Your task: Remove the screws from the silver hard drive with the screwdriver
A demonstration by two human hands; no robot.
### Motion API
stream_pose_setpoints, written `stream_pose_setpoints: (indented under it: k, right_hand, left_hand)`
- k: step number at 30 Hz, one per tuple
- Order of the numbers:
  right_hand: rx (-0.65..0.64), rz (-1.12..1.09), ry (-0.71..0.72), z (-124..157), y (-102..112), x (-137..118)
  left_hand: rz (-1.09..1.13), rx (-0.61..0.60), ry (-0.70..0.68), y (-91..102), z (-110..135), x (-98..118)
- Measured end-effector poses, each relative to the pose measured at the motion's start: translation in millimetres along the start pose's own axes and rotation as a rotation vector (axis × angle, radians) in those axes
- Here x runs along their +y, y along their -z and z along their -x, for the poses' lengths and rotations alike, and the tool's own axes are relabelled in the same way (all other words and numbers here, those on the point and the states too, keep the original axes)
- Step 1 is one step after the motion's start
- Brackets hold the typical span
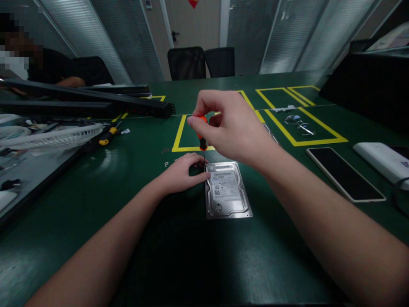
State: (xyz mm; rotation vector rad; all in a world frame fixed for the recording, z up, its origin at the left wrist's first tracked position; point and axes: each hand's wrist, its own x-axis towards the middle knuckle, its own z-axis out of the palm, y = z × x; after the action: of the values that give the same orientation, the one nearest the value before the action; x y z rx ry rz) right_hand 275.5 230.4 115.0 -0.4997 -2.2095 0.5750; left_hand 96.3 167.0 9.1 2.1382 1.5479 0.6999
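A silver hard drive (227,194) with a white label lies flat on the green table. My right hand (234,125) is closed around the orange and black handle of a screwdriver (203,143). The tool stands upright, its thin shaft pointing down at the drive's far left corner; the exact tip contact is hard to make out. My left hand (181,172) grips the drive's left edge, thumb on the edge by the label and fingers curled near the shaft. Several tiny screws (166,163) lie beyond my left hand.
To the left are a yellow and black screwdriver (108,135), long black bars (134,102) and a tray (47,179) of white parts. On the right lie a phone (347,174), a white box-like device (383,162) and glasses (300,124). A person (57,68) sits at far left.
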Motion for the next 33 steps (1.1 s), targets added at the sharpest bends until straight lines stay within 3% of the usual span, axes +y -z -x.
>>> stream_pose_setpoints:
  k: [18, 33]
  right_hand:
    - [-0.017, -0.003, 0.000, -0.4, -2.5, 3.2]
    - [-0.030, 0.007, -0.098, -4.6, -1.8, 2.0]
  left_hand:
    - [-0.015, -0.005, -0.001, 0.3, -0.2, -0.2]
    - [-0.043, -0.002, 0.013, -0.4, -0.7, -0.7]
